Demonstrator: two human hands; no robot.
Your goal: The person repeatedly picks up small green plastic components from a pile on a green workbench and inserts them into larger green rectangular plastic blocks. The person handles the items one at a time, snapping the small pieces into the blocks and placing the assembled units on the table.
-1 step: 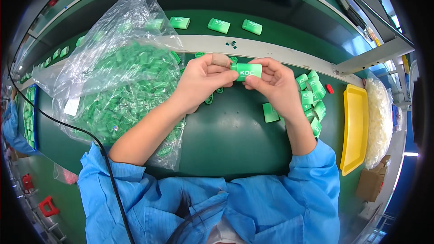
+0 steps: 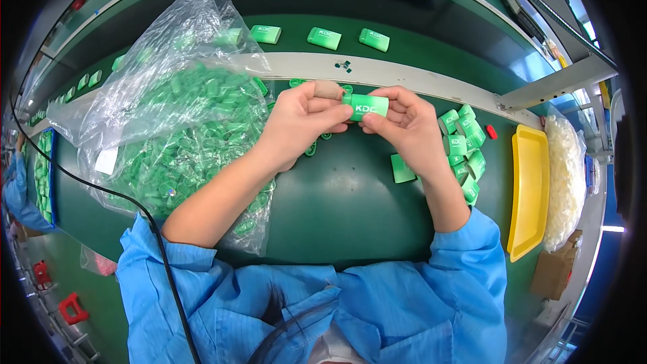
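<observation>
The case (image 2: 369, 106) is up over the bench (image 2: 337, 216), right between the two hands. The left hand (image 2: 303, 118) pinches at its left end, thumb against fingers; the right hand (image 2: 412, 121) grips its right end, thumb on the lower edge. Just right of that hand lies a loose pile (image 2: 457, 143) of similar green ones, then a yellow tray (image 2: 517, 192). Left of the left hand, a clear bag (image 2: 165, 121) bulges with green parts.

The casing (image 2: 368, 100) is white-printed green, the tray (image 2: 530, 192) yellow, the sleeves (image 2: 469, 256) blue.
</observation>
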